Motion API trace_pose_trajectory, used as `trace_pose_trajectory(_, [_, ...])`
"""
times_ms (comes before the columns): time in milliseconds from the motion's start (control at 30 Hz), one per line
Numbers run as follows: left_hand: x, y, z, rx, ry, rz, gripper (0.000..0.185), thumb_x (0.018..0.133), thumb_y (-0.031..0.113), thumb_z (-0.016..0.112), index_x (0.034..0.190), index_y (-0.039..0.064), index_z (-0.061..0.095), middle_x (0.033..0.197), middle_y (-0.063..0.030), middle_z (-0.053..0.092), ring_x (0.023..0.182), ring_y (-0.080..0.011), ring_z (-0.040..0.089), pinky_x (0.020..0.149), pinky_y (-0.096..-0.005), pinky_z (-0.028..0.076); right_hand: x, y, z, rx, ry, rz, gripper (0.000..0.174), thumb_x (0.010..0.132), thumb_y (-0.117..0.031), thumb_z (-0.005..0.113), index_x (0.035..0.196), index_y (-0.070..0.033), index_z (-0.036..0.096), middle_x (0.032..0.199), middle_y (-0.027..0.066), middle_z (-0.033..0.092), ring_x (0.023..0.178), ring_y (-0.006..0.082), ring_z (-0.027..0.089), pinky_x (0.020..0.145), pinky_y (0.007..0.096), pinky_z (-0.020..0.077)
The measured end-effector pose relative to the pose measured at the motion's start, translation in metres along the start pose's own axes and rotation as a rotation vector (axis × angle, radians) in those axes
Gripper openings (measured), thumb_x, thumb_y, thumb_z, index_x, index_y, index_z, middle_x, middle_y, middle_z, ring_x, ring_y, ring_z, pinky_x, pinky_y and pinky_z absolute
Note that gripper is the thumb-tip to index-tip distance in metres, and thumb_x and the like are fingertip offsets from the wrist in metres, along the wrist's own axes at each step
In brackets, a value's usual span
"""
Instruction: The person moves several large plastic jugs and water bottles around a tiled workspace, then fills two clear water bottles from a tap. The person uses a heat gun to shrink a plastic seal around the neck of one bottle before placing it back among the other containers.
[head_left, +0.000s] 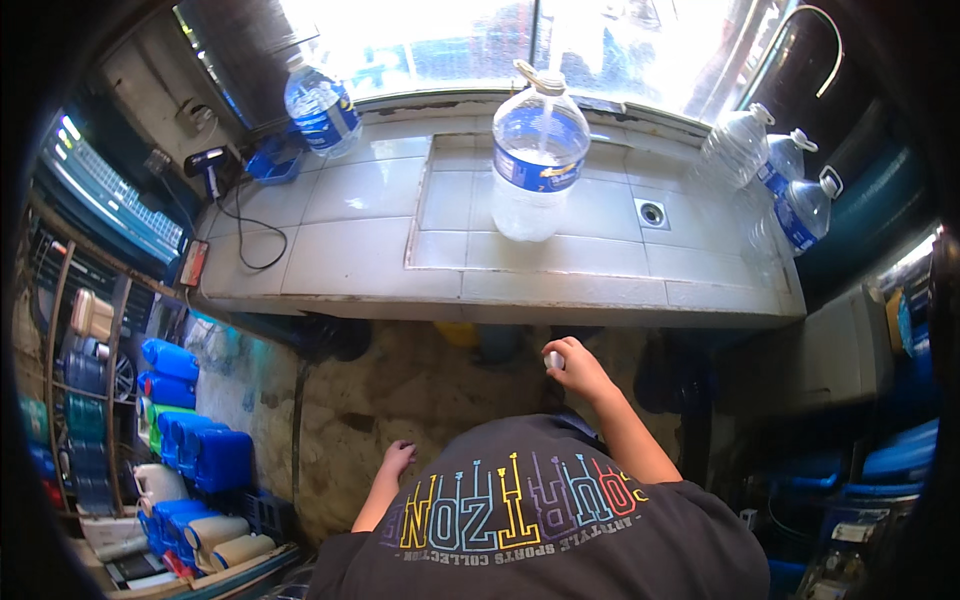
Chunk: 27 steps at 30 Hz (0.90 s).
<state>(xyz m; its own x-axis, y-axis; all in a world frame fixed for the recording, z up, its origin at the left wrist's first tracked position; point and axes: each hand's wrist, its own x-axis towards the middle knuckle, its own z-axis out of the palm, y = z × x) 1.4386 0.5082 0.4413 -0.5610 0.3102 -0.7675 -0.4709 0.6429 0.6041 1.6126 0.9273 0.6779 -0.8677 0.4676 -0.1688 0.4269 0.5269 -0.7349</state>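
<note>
My right hand (583, 369) grips a small white bottle cap (554, 361) in front of the counter's edge. Lower and to the left, my left hand (400, 456) hangs near my side with curled fingers; its palm is hidden. Ahead of me a large clear plastic water bottle (534, 201) with a blue label stands upright in the shallow recess of a tiled counter (360, 262). A pale stream, apparently water, runs down through its neck, and it is partly filled. Neither hand touches this bottle.
A blue-labelled bottle (321, 109), a blue tray (274, 165) and a heat gun or hair dryer (208, 166) with a cord stand left. At right are a drain (652, 215) and several clear bottles (802, 214). Blue jerrycans (223, 459) are stacked on the lower left.
</note>
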Motion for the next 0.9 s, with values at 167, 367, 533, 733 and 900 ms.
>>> trace_pose_trajectory(167, [-0.007,-0.015,-0.013,0.076,0.018,0.007,0.038,0.084,0.016,0.06,0.114,-0.007,0.055,0.102,-0.0159,0.063,0.087,-0.0219,0.063,0.068,-0.0308,0.053,0.002,-0.002,0.003,-0.022,-0.011,-0.005,0.032,0.073,-0.009,0.069,0.104,-0.012,0.059,0.109,0.0128,0.053,0.1,0.0339,0.056,0.086,0.0386,0.0467])
trace_pose_trajectory(367, [0.049,-0.084,-0.028,0.072,0.015,0.07,0.036,0.082,0.017,0.061,0.108,-0.008,0.059,0.092,-0.0157,0.066,0.082,-0.0199,0.064,0.074,-0.0298,0.05,0.007,-0.009,0.0,-0.065,0.005,-0.01,0.033,0.074,-0.008,0.067,0.105,-0.012,0.058,0.109,0.0132,0.053,0.1,0.0346,0.055,0.086,0.0398,0.0468])
trace_pose_trajectory(533, [0.036,-0.042,-0.031,0.088,-0.024,0.038,0.039,0.084,0.019,0.06,0.115,-0.002,0.055,0.098,-0.0119,0.066,0.079,-0.019,0.065,0.065,-0.0292,0.049,0.015,-0.012,-0.002,-0.051,0.033,-0.065,0.032,0.073,-0.004,0.066,0.103,-0.012,0.059,0.107,0.0135,0.053,0.1,0.034,0.055,0.086,0.0399,0.0459])
trace_pose_trajectory(733, [-0.02,0.06,-0.027,0.179,0.006,-0.024,0.046,0.083,0.02,0.06,0.123,0.002,0.049,0.102,-0.0104,0.064,0.075,-0.0171,0.065,0.052,-0.0258,0.042,0.022,-0.012,0.003,-0.053,0.143,-0.138,0.028,0.071,0.001,0.061,0.096,-0.01,0.06,0.106,0.0151,0.052,0.098,0.0353,0.053,0.085,0.0401,0.0455])
trace_pose_trajectory(900, [0.008,0.032,-0.025,0.131,-0.011,-0.019,0.049,0.079,0.023,0.065,0.121,0.001,0.053,0.101,-0.012,0.065,0.079,-0.019,0.065,0.06,-0.0307,0.047,0.021,-0.007,0.0,-0.104,0.153,-0.117,0.025,0.07,0.0,0.061,0.094,-0.009,0.059,0.103,0.0152,0.053,0.098,0.036,0.053,0.086,0.0407,0.0446])
